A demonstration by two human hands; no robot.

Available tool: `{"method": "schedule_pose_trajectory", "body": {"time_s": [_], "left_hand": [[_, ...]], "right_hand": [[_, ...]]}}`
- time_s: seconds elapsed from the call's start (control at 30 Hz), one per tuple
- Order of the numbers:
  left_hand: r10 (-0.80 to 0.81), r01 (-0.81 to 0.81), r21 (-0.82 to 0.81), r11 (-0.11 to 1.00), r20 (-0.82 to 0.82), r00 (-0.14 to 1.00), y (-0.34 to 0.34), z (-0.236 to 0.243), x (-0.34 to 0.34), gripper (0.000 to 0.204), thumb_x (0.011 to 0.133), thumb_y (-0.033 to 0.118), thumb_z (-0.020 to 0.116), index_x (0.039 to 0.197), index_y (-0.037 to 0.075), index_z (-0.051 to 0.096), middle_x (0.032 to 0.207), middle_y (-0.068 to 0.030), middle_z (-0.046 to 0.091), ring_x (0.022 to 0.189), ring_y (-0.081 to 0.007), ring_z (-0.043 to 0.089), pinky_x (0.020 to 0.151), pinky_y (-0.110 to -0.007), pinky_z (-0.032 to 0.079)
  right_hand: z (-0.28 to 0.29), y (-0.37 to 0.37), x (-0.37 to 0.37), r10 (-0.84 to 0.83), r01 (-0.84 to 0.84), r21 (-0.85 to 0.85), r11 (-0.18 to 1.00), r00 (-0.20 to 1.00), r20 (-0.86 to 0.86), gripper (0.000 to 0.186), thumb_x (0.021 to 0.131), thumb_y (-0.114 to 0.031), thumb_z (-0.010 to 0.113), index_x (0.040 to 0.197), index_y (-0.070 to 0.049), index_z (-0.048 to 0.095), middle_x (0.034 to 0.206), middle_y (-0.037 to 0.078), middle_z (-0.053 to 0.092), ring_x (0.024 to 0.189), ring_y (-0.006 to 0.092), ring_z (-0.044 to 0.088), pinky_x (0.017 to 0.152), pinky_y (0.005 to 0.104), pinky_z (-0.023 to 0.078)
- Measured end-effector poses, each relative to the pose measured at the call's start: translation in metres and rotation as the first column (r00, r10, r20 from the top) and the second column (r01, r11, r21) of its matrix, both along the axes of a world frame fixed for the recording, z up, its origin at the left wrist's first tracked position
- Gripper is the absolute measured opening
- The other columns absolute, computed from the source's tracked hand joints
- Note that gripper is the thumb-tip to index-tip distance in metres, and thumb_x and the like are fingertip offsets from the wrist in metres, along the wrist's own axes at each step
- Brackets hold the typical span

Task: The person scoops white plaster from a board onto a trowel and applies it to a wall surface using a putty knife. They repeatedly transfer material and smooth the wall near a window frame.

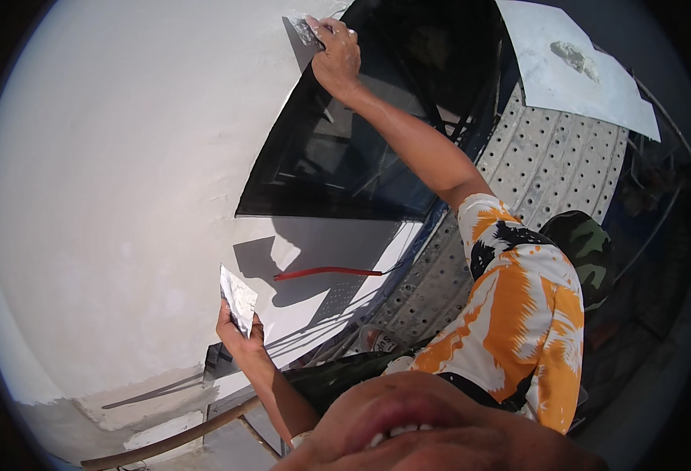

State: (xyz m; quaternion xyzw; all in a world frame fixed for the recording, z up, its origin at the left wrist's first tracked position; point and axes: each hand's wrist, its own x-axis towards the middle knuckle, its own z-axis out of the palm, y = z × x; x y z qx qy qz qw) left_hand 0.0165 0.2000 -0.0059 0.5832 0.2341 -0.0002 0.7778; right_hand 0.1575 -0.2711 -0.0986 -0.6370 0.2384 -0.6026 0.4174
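Observation:
My right hand (337,61) is stretched far out to the top of the view. Its fingers grip a putty-smeared scraper (304,30), whose blade lies at the pale wall (125,196) just beside the dark window's edge. Nearer and lower, my left hand (241,337) is closed round a second flat scraper (239,298) with white putty on its face. That one is held up in front of the wall, and its handle is hidden in my fingers.
A dark glass window (345,157) is set in the wall. Below it, a red tube (326,272) sticks out. Perforated metal planks (549,153) run along the right, bearing a white sheet (537,55) with a putty lump (574,61). A rusty pole (169,443) crosses the lower left.

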Motion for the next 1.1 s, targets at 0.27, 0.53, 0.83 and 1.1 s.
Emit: {"method": "schedule_pose_trajectory", "body": {"time_s": [0.27, 0.53, 0.83, 1.1], "left_hand": [[0.015, -0.013, 0.084, 0.996, -0.021, 1.000, 0.018, 0.006, -0.022, 0.032, 0.095, 0.029, 0.057, 0.118, 0.007, 0.064, 0.106, -0.0026, 0.071, 0.087, -0.0165, 0.070, 0.062, -0.029, 0.055], [-0.021, 0.022, 0.064, 0.998, -0.016, 1.000, -0.001, 0.010, -0.017, 0.032, 0.095, 0.026, 0.057, 0.119, 0.005, 0.063, 0.105, -0.0045, 0.071, 0.085, -0.0178, 0.071, 0.064, -0.030, 0.059], [-0.078, 0.079, 0.049, 0.996, -0.021, 0.997, -0.004, 0.010, -0.024, 0.029, 0.095, 0.023, 0.058, 0.117, 0.004, 0.064, 0.103, -0.0051, 0.071, 0.084, -0.0159, 0.071, 0.062, -0.028, 0.058], [-0.053, 0.054, 0.078, 0.995, -0.011, 0.999, 0.001, 0.009, -0.024, 0.033, 0.095, 0.026, 0.058, 0.120, 0.005, 0.063, 0.105, -0.0047, 0.071, 0.085, -0.0166, 0.071, 0.064, -0.030, 0.060]], "right_hand": [[-0.032, -0.047, 0.045, -0.060, 0.061, 0.051, 0.997, 0.998, -0.022, 0.061, 0.073, 0.001, 0.053, 0.130, -0.019, 0.063, 0.127, 0.015, 0.052, 0.109, 0.0405, 0.048, 0.097, 0.0465, 0.043], [-0.014, 0.077, -0.018, 0.120, -0.119, -0.082, 0.989, 0.993, 0.003, 0.063, 0.070, 0.009, 0.055, 0.128, -0.012, 0.064, 0.118, 0.013, 0.056, 0.108, 0.0360, 0.051, 0.096, 0.0429, 0.042], [-0.051, -0.034, 0.029, -0.238, 0.273, -0.354, 0.895, 0.961, 0.139, 0.060, 0.067, 0.009, 0.055, 0.124, -0.007, 0.064, 0.111, 0.014, 0.058, 0.102, 0.0365, 0.054, 0.093, 0.0457, 0.042], [-0.035, -0.076, 0.023, -0.184, 0.202, 0.161, 0.966, 0.975, -0.122, 0.064, 0.075, 0.004, 0.053, 0.135, -0.020, 0.058, 0.123, 0.013, 0.052, 0.107, 0.0399, 0.050, 0.091, 0.0470, 0.048]]}}
